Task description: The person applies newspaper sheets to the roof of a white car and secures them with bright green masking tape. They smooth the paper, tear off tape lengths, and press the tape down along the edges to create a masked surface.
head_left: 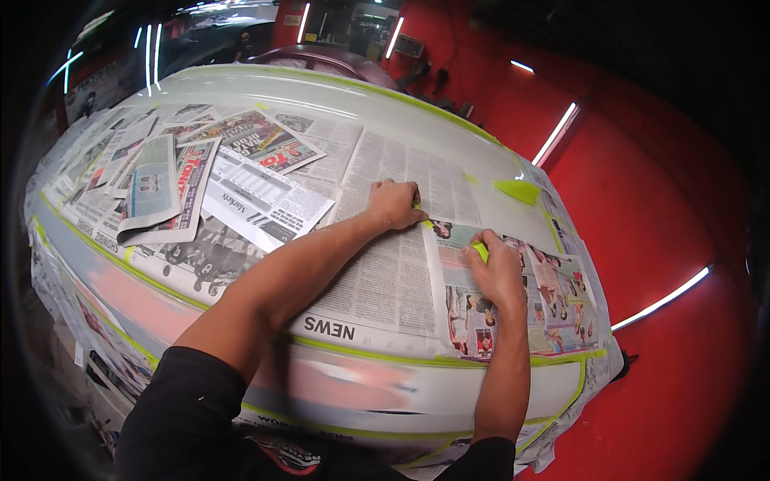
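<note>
My left hand (393, 205) is closed at the edge of a newspaper sheet (385, 272), with a bit of yellow-green masking tape (427, 224) at its fingertips. To the right of it, my right hand (499, 271) grips a roll of yellow-green masking tape (481, 251), mostly hidden by the fingers. Beneath both hands, newspaper covers the white car panel (449, 172). A colour-printed newspaper sheet (553, 301) lies under my right hand, next to the text sheet. Yellow-green tape (377, 353) runs along the near edge of the paper.
Loose folded newspapers (172, 188) and a white printed sheet (261, 200) lie on the panel to the left. A yellow-green tape patch (517, 191) sticks out at the right. Pinkish and grey patches (345, 383) show on the near side. Beyond stands a dark red car (321, 58).
</note>
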A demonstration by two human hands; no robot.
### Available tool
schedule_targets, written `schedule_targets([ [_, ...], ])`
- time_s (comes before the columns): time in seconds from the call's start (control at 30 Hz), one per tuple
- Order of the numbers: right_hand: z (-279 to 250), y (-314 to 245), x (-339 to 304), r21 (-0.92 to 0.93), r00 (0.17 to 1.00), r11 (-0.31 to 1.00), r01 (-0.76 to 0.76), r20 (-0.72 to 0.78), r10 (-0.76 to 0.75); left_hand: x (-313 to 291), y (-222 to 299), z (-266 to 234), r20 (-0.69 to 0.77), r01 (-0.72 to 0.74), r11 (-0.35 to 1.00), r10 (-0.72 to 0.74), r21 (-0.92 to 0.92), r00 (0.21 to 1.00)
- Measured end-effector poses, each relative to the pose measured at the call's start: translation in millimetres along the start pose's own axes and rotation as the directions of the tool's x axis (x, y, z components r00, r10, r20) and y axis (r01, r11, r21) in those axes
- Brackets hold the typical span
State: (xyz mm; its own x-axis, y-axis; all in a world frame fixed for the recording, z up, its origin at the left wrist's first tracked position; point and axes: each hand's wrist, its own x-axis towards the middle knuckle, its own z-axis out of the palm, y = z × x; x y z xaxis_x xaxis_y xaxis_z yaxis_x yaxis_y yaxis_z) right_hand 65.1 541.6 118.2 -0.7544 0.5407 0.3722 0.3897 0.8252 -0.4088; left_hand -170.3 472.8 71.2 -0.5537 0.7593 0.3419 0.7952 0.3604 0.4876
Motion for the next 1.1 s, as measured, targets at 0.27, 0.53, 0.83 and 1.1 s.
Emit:
schedule_targets([
  [0.27, -8.6, -13.1, -2.2, 0.259, 0.999, 0.965, 0.035, -0.001, -0.036, 1.7, -14.8, 7.3, -0.613, -0.013, 0.988, 0.104, 0.151, 0.784],
  [0.53, 3.5, -22.8, -5.5, 0.206, 0.983, 0.962, 0.179, -0.081, -0.166, -57.7, 57.3, -4.7, -0.352, -0.554, 0.726, 0.435, -0.407, 0.829],
  [0.83, -7.6, -32.2, -18.4, 0.544, 0.998, 0.838, 0.046, -0.056, -0.019, -43.8, 51.6, -26.6, -0.439, -0.574, 0.783, 0.439, -0.242, 0.784],
  [1.1, -3.2, 35.9, 10.8, 0.049, 0.900, 0.984, 0.172, -0.413, -0.137, -52.7, 74.5, -21.4, -0.600, -0.792, 0.604, 0.668, 0.091, 0.440],
])
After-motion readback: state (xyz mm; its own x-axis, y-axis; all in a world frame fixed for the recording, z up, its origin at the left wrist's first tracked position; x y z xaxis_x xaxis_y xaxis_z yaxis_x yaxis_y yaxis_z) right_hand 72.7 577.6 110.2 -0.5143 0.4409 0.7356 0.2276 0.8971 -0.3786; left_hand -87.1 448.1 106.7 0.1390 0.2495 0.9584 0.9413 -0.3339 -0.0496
